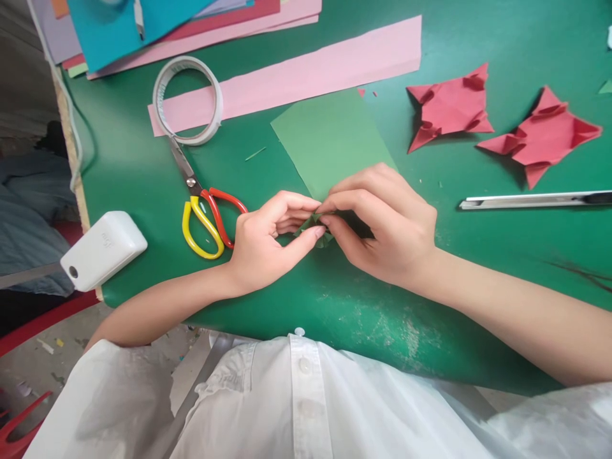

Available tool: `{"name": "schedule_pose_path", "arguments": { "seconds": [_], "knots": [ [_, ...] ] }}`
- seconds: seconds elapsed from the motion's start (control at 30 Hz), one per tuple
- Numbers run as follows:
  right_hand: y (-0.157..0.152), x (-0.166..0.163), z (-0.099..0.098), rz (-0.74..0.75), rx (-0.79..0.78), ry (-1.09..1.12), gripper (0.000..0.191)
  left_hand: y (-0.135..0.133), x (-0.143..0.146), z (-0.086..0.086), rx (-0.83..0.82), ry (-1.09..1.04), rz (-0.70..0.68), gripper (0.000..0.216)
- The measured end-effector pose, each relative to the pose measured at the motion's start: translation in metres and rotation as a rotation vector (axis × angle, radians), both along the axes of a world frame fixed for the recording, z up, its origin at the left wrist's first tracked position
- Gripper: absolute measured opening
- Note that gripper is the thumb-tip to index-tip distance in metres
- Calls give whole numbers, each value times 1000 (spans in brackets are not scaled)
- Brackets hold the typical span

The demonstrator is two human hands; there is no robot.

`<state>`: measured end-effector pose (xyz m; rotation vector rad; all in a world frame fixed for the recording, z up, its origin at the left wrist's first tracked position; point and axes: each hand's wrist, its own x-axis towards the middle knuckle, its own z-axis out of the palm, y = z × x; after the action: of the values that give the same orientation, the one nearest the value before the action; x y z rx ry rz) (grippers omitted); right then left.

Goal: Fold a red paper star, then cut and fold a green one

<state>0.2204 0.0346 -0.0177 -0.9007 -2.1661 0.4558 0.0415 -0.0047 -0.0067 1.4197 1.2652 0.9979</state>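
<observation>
A small folded piece of green paper lies on the green table, pinched from both sides. My left hand grips it with thumb and fingertips closed. My right hand presses on it from the right, fingers curled over the paper, hiding most of it. A larger sheet of green paper lies flat just beyond my hands.
Yellow-and-red scissors and a roll of tape lie to the left. A pink paper strip, stacked coloured sheets, two folded red paper shapes, a metal ruler and a white device surround them.
</observation>
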Motion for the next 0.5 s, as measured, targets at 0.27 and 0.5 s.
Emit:
{"name": "schedule_pose_path", "arguments": {
  "seconds": [0.27,0.5],
  "knots": [
    [2,1,4,82,-161,100,15,0,0,-2,41,60,1,22],
    [6,5,6,59,-413,235,14,-1,-1,-3,21,87,6,29]
  ]
}}
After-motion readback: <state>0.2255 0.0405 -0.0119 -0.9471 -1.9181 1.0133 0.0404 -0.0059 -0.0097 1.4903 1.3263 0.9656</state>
